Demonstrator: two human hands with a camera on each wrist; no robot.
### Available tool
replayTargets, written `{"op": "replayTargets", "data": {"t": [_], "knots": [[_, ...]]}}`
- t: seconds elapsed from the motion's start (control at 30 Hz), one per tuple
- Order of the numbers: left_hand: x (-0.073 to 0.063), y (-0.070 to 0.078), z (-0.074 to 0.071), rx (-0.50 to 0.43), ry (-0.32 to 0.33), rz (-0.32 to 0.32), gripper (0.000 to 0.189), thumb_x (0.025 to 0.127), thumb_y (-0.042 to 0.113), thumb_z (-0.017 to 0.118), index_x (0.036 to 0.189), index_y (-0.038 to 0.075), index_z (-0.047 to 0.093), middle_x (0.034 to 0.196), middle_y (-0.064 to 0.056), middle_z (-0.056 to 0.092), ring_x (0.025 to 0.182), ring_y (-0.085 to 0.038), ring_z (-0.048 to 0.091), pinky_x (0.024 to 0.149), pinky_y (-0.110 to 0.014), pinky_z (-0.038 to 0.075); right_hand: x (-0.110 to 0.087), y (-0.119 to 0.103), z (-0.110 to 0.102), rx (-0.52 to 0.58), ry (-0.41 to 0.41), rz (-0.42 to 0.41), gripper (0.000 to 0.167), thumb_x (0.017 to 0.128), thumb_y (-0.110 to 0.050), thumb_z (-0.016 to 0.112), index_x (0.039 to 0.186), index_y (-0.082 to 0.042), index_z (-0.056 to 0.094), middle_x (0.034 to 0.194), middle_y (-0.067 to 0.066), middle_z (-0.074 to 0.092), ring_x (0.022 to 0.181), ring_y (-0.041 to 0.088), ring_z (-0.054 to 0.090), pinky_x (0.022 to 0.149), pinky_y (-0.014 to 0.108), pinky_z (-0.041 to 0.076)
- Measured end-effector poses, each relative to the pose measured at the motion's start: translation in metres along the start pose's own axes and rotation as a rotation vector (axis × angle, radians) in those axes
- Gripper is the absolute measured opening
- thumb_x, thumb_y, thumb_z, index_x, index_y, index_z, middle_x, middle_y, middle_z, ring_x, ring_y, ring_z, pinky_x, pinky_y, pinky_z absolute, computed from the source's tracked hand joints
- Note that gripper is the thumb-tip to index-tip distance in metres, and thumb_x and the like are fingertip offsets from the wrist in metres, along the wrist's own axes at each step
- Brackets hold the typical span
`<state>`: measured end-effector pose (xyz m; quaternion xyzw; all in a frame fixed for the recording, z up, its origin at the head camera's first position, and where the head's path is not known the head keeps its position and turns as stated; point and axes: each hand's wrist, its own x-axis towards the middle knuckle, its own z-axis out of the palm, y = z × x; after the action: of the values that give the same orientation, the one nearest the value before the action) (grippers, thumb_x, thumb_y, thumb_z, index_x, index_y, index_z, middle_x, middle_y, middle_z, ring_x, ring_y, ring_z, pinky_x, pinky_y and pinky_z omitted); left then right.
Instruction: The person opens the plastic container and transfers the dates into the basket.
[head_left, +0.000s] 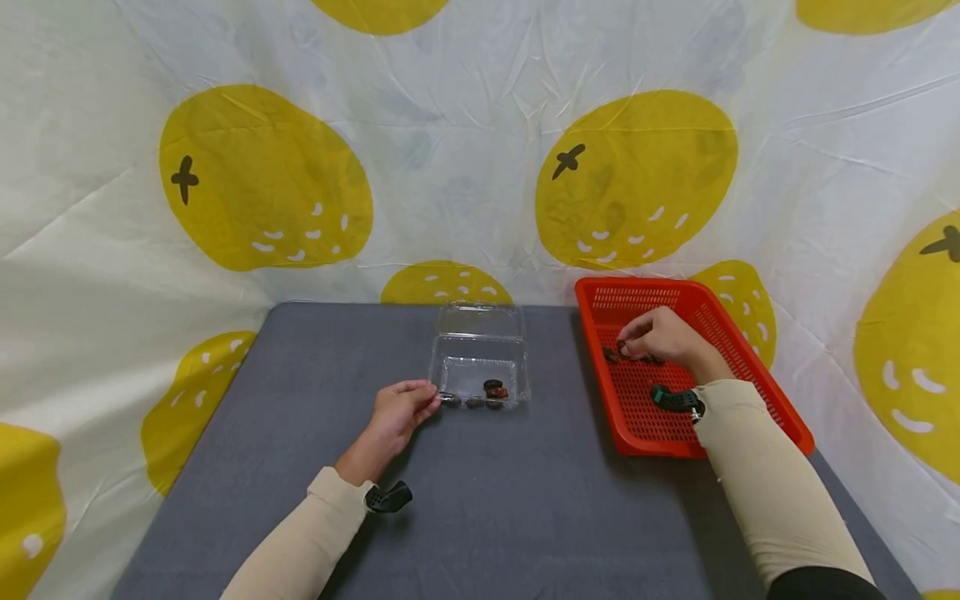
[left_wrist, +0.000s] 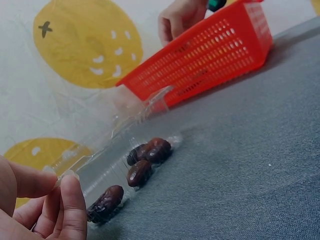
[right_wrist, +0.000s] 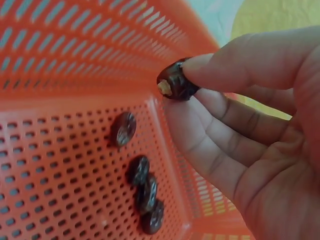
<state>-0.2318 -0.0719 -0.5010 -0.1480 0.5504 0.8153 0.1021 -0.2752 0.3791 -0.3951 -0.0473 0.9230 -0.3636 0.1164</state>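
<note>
Between the thumb and fingers of my right hand [right_wrist: 250,110] is a dark brown date [right_wrist: 177,80] with a pale stem end, held above the floor of the red basket [right_wrist: 55,165]. Several more dates [right_wrist: 147,192] lie on that perforated floor. My left hand [head_left: 401,412] pinches the near left edge of a clear plastic box [head_left: 480,346] whose lid stands up at the back. Inside the box, several dates [left_wrist: 139,172] sit along the near side and right corner, one of them redder than the others.
A grey cloth-covered table [head_left: 480,508] carries the box in the middle and the basket at the right. Behind it hangs a white sheet [head_left: 457,150] printed with yellow fruit. Dark camera mounts [head_left: 388,497] are strapped to both wrists.
</note>
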Motion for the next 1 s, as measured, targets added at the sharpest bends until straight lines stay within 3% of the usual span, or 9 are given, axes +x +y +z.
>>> {"op": "replayTargets", "data": {"t": [0.17, 0.4, 0.6, 0.73, 1.0], "knots": [[-0.001, 0.001, 0.000, -0.001, 0.003, 0.003, 0.022, 0.093, -0.012, 0.066, 0.114, -0.014, 0.062, 0.079, -0.003, 0.071, 0.071, -0.011, 0.071, 0.067, -0.021, 0.064, 0.001, 0.012, -0.002, -0.042, -0.009, 0.018, 0.030, 0.095, -0.012, 0.072, 0.120, 0.005, 0.073, 0.102, 0.015, 0.079, 0.083, 0.020, 0.071, 0.072, 0.032, 0.062], [-0.001, -0.001, -0.003, -0.008, -0.007, 0.009, 0.018, 0.093, -0.012, 0.067, 0.111, -0.013, 0.064, 0.080, -0.004, 0.071, 0.072, -0.011, 0.071, 0.068, -0.022, 0.064, 0.001, 0.025, 0.000, -0.078, -0.022, 0.044, 0.034, 0.095, -0.016, 0.073, 0.122, 0.005, 0.073, 0.108, 0.017, 0.078, 0.091, 0.021, 0.071, 0.085, 0.042, 0.065], [-0.003, -0.002, -0.004, 0.007, 0.005, 0.000, 0.019, 0.093, -0.011, 0.067, 0.112, -0.012, 0.064, 0.084, -0.006, 0.072, 0.073, -0.011, 0.071, 0.069, -0.022, 0.064, 0.002, 0.038, 0.005, -0.086, -0.023, 0.064, 0.032, 0.093, -0.016, 0.074, 0.118, 0.004, 0.075, 0.104, 0.014, 0.079, 0.093, 0.021, 0.072, 0.090, 0.048, 0.064], [-0.005, -0.003, -0.004, 0.005, -0.001, -0.001, 0.026, 0.093, -0.011, 0.066, 0.118, -0.016, 0.061, 0.084, -0.006, 0.072, 0.072, -0.011, 0.071, 0.068, -0.022, 0.064, 0.005, 0.044, 0.008, -0.082, -0.030, 0.080, 0.032, 0.093, -0.016, 0.073, 0.118, 0.005, 0.075, 0.103, 0.013, 0.080, 0.093, 0.020, 0.072, 0.089, 0.046, 0.064], [-0.004, -0.003, -0.003, -0.015, -0.006, 0.026, 0.019, 0.093, -0.012, 0.067, 0.111, -0.014, 0.063, 0.085, -0.008, 0.072, 0.073, -0.012, 0.071, 0.068, -0.022, 0.064, 0.012, 0.049, 0.013, -0.087, -0.015, 0.099, 0.032, 0.091, -0.019, 0.077, 0.114, 0.003, 0.076, 0.105, 0.015, 0.078, 0.089, 0.019, 0.069, 0.081, 0.039, 0.065]]}}
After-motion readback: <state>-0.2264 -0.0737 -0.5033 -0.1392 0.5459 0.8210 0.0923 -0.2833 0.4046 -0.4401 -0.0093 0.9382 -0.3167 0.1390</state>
